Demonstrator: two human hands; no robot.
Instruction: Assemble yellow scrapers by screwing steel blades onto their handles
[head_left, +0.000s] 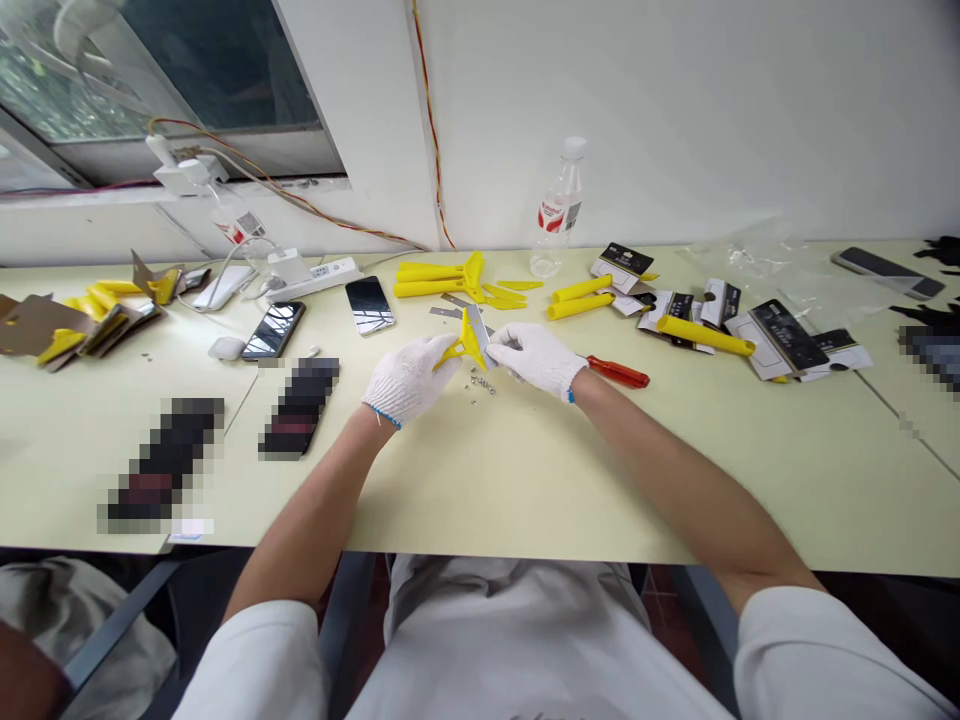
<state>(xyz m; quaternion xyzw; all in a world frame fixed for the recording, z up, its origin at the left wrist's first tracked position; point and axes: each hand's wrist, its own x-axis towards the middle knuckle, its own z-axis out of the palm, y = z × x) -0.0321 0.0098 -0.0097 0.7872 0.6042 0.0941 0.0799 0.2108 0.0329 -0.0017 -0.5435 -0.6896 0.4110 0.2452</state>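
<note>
The person's left hand (412, 382) has its fingers closed on a yellow scraper (470, 345) at twelve o'clock, the right hand (538, 358) pinching a blade (478, 326) against it, apparently seating it, which next calls for square alignment.

On a table (517, 490), the gloved left hand (411, 382) grips a yellow scraper (471, 346); the gloved right hand (540, 355) pinches a blade (478, 327) at the scraper's head. Small metal parts (481, 382) lie between the hands, on the near side; a red screwdriver (617, 371) lies beside the right wrist. Beyond the hands lie more yellow pieces (431, 288); to their right, yellow handles (581, 292) and printed cards (776, 338). A capped bottle (559, 215) stands upright near the wall (690, 120). To the left, a phone (370, 305) lies near a power strip (331, 273).
</note>
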